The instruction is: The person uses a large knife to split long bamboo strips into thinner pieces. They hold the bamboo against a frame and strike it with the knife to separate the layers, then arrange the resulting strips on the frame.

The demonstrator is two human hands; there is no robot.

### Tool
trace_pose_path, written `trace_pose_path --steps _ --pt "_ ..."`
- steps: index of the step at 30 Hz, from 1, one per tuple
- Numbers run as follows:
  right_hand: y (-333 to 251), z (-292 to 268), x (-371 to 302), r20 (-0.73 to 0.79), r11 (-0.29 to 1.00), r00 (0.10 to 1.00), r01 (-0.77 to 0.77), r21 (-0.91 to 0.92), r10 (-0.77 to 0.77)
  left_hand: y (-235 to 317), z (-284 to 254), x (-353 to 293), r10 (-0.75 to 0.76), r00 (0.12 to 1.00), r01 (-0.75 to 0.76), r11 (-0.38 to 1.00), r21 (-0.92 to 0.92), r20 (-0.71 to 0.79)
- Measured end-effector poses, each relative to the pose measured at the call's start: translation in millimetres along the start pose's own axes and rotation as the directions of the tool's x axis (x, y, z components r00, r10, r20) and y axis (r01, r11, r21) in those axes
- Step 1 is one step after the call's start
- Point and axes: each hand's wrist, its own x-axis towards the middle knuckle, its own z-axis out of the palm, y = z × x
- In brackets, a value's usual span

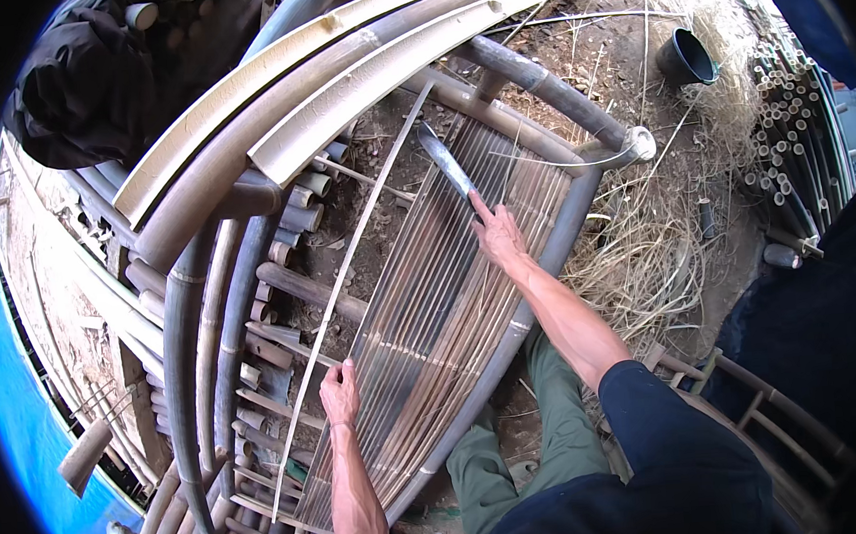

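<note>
My right hand is closed around the handle of a long-bladed knife. Its grey blade points up and away over the slatted bamboo panel. That panel of thin, close-set strips sits inside a frame of thick dark bamboo poles. At the panel's left edge, my left hand has its fingers curled together; what they hold, if anything, is hidden. Just left of those fingers, a long pale bamboo strip runs lengthwise beside the panel.
Split bamboo halves lie across the far side, over curved poles. Cut bamboo pieces lie at the left. A heap of pale shavings, a black bucket and bundled bamboo tubes are at the right. Blue sheeting covers the far left.
</note>
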Motion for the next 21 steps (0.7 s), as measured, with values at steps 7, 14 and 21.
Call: trace_pose_path --steps 7,14,21 --pt "-5 -13 -1 -0.001 0.987 1.0 -0.03 -0.156 0.03 -16 20 6 0.143 0.988 -0.149 0.976 0.161 0.049" --pt "-31 -27 6 0.046 0.939 0.999 0.009 -0.343 0.007 -30 40 35 0.166 0.983 -0.125 0.922 0.365 -0.083" --pt "-63 -57 -19 0.172 0.891 0.984 0.128 -0.436 -0.057 -66 13 68 0.084 0.975 0.003 0.92 0.391 -0.207"
